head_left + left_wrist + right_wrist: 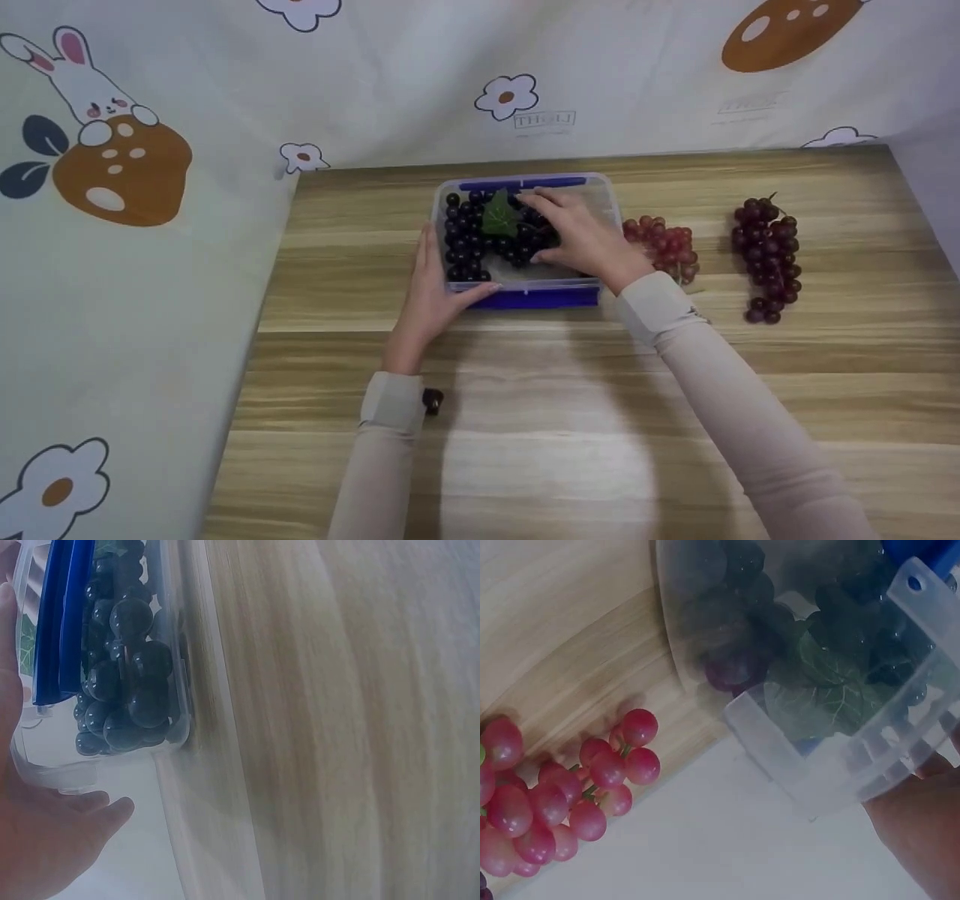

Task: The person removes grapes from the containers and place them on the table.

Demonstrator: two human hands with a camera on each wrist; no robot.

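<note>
A clear plastic container with blue clips lies near the table's back edge. Inside is a bunch of black grapes with a green leaf. My left hand holds the container's front left corner, fingers along the side wall and thumb across the front rim. My right hand reaches in over the right side, fingers and thumb curved round the grapes beside the leaf; its fingertips are partly hidden. In the left wrist view, round black grapes press against the clear wall.
Right of the container lies a bunch of pink-red grapes, partly behind my right wrist. Farther right is a dark red bunch. A patterned cloth hangs behind the wooden table and down its left side.
</note>
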